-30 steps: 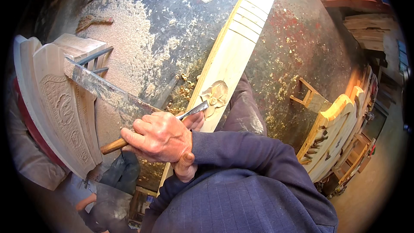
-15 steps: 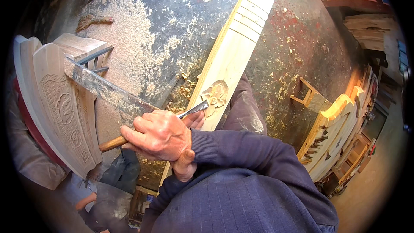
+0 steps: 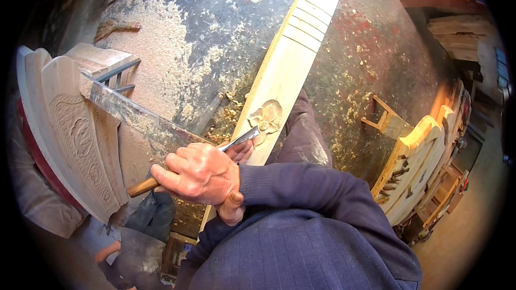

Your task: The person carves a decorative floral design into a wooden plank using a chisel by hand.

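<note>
Chisel (image 3: 240, 139) in my right hand (image 3: 199, 174), its blade lies just left of the carved flower (image 3: 269, 116) on the board (image 3: 286, 70); whether the edge touches wood I cannot tell. My right fingers wrap firmly over the tool, leaving the handle (image 3: 142, 187) poking out, well to the left of the flower and nearer my body. I judge that this overhand hold lets me push and steer at once.

My left hand (image 3: 231, 212) sits under my right wrist, thumb toward me and fingertips behind the blade, beside the flower, probably as a steady rest. Whether it closes on the steel I cannot tell, since my right hand hides it.

Long axis aslant across the board, the chisel points away from me and rightward, edge toward the flower's middle.
</note>
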Available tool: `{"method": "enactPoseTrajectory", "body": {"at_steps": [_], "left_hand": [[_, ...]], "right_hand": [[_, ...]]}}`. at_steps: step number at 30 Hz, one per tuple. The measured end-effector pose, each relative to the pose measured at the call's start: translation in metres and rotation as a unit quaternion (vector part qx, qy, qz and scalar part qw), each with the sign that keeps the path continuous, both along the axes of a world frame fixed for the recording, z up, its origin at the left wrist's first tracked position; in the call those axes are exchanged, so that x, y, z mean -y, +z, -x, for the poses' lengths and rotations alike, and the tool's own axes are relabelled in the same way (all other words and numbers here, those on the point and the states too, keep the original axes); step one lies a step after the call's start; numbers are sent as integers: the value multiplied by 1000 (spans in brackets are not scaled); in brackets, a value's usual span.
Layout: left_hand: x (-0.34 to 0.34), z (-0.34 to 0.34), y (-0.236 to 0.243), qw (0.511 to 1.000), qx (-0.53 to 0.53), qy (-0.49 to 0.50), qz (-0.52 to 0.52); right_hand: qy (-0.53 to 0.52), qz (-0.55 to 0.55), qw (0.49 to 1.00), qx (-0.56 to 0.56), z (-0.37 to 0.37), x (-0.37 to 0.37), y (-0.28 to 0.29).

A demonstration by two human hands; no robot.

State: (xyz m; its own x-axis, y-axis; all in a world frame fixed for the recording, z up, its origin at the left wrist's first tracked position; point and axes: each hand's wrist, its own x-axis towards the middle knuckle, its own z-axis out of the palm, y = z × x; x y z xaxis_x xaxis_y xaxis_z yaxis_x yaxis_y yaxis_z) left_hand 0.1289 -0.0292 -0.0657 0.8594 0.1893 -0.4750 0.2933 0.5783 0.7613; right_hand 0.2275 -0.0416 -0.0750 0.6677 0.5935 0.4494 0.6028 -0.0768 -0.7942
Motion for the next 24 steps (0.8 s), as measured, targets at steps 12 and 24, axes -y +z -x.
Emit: {"method": "enactPoseTrajectory", "body": {"at_steps": [12,24], "left_hand": [[3,-6,4,999,-26,7,-33],[1,-4,3,999,-29,-1,-29]], "right_hand": [[-5,-36,998,-47,-6,1,3],[-37,-63,997,-29,-3,-2,3]]}}
